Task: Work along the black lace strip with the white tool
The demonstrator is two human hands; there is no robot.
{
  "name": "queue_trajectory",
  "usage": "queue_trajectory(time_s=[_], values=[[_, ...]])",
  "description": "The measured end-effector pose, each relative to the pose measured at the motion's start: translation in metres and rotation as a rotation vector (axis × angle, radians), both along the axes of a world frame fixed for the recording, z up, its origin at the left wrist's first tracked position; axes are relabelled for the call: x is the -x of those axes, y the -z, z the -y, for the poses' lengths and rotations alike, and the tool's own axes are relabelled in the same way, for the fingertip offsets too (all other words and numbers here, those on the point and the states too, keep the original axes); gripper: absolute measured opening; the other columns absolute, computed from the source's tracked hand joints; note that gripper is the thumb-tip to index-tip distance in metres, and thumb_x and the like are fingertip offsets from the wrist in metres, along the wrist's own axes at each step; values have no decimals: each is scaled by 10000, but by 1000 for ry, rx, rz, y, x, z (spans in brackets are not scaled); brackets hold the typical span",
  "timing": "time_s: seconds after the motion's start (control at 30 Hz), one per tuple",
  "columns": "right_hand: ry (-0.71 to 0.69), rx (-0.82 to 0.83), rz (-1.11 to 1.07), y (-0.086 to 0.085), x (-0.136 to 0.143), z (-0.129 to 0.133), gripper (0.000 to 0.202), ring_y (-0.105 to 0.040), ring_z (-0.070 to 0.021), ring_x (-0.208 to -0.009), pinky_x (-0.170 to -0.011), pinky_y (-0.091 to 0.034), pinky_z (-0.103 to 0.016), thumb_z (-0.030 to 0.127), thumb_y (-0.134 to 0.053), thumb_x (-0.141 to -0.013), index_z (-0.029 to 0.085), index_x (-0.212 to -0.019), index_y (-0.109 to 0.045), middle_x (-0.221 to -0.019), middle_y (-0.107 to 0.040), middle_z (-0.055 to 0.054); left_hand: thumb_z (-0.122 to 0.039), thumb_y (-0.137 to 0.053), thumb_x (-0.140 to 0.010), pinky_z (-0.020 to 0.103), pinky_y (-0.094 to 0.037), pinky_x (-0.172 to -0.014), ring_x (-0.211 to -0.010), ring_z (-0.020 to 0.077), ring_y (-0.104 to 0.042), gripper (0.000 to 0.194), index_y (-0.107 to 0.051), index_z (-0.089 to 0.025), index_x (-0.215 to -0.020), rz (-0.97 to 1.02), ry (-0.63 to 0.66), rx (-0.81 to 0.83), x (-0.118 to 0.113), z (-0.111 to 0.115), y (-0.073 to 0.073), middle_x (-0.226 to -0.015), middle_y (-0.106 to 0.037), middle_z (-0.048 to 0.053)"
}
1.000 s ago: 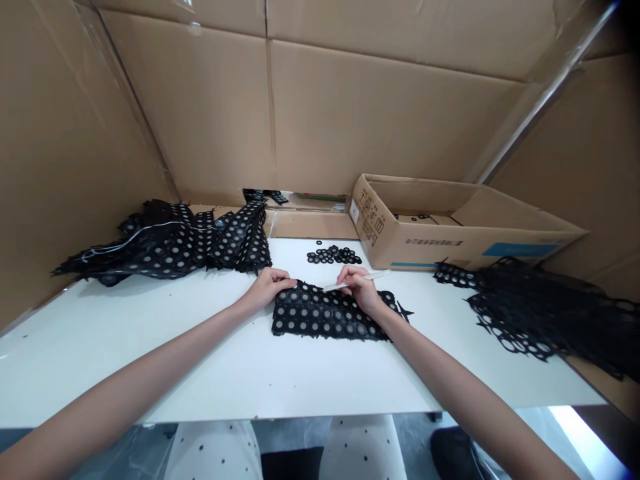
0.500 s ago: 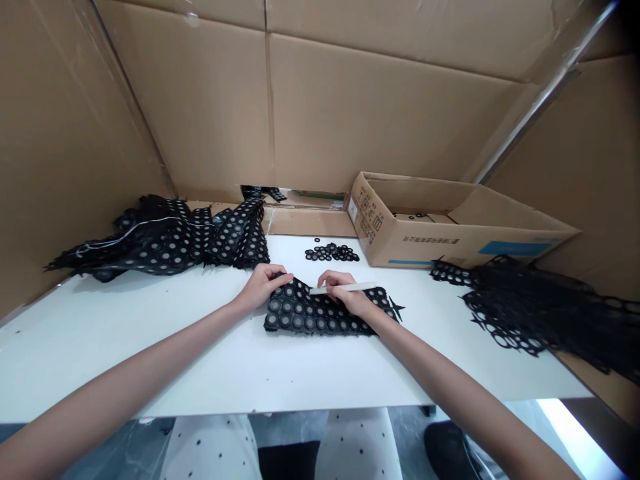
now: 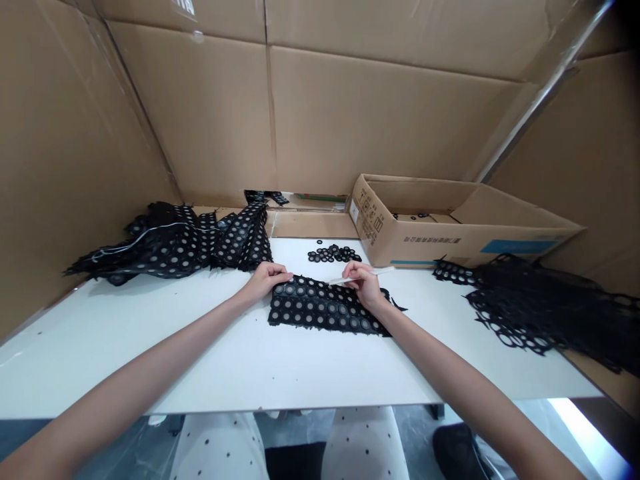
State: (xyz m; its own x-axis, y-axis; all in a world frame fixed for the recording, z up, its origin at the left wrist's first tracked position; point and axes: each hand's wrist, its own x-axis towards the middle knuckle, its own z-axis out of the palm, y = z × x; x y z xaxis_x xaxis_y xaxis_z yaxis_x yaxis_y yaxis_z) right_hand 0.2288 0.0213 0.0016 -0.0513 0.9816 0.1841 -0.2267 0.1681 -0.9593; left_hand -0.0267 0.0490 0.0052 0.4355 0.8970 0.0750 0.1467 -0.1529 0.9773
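White worktop (image 3: 225, 373) inside cardboard walls (image 3: 390, 113). Right hand (image 3: 364, 283) closed round pale pen-like tool (image 3: 341, 281), tip at dotted black sheet (image 3: 313, 311), mid-worktop; left hand (image 3: 266, 279) pinching sheet's far left corner. Small black rings (image 3: 334, 254) beyond, near worktop's far edge. Open carton (image 3: 435, 251), far right corner.

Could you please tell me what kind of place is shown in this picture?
Probably a small handwork station, perhaps in a workshop or factory. The signs are a white table enclosed by cardboard walls, an open printed carton on it, and a pile of small black rings.
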Motion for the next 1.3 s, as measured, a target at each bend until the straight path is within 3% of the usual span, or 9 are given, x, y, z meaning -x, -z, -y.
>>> queue_trajectory(time_s=[0.3, 0.57, 0.83, 0.97, 1.1, 1.2, 1.3], values=[[-12, -12, -43, 0, 0, -1, 74, -214, -60, -381, -419, -111, -227, 148, -444, -519, 161, -486, -509, -414, -333, 40, -389, -650, -696, 226, -307, -511, -507, 99, -467, 295, -604, -126, -571, 3, -43, 5, 0, 0, 1, -536, -565, -5], [-128, -55, 181, 1, 3, 4, 94, -219, -75, -407, -436, -99, -243, 166, -460, -607, 165, -543, -529, -443, -298, 51, -405, -630, -728, 224, -341, -545, -572, 114, -499, 292, -624, -127, -639, 3, -86, -35, -1, 5, -1, -596, -590, 2], [-237, -134, 411, -11, 10, 14, 139, -337, -111, -470, -509, -251, -256, 177, -439, -661, 174, -637, -576, -466, -388, 39, -417, -617, -734, 221, -341, -533, -576, 115, -479, 303, -593, -133, -630, 37, -117, -133, -2, 9, -4, -600, -563, -1], [-209, -165, 451, -9, 9, 16, 115, -371, -113, -502, -515, -266, -253, 180, -465, -689, 179, -674, -579, -534, -445, 30, -403, -591, -764, 220, -330, -530, -558, 107, -452, 316, -564, -132, -604, -40, -13, -215, 3, 6, -5, -576, -532, -4], [-83, -146, 419, -11, 10, 20, 67, -423, -119, -516, -543, -319, -259, 231, -536, -744, 190, -705, -572, -539, -474, 35, -382, -556, -793, 224, -340, -553, -567, 112, -454, 320, -544, -136, -587, -128, 134, -307, 10, 2, -9, -568, -517, -4], [-15, -90, 430, -13, 16, 23, 129, -507, -138, -602, -608, -377, -276, 316, -603, -747, 190, -726, -588, -662, -570, 4, -380, -548, -796, 234, -388, -619, -662, 145, -523, 256, -603, -141, -720, -180, 210, -322, 9, 4, -12, -693, -598, 18], [8, -47, 432, -10, 22, 25, 170, -526, -147, -630, -647, -393, -286, 354, -590, -769, 189, -730, -605, -667, -582, -2, -383, -605, -755, 265, -416, -752, -807, 185, -567, 249, -639, -154, -846, -271, 192, -368, 3, 6, -11, -853, -647, 41]])
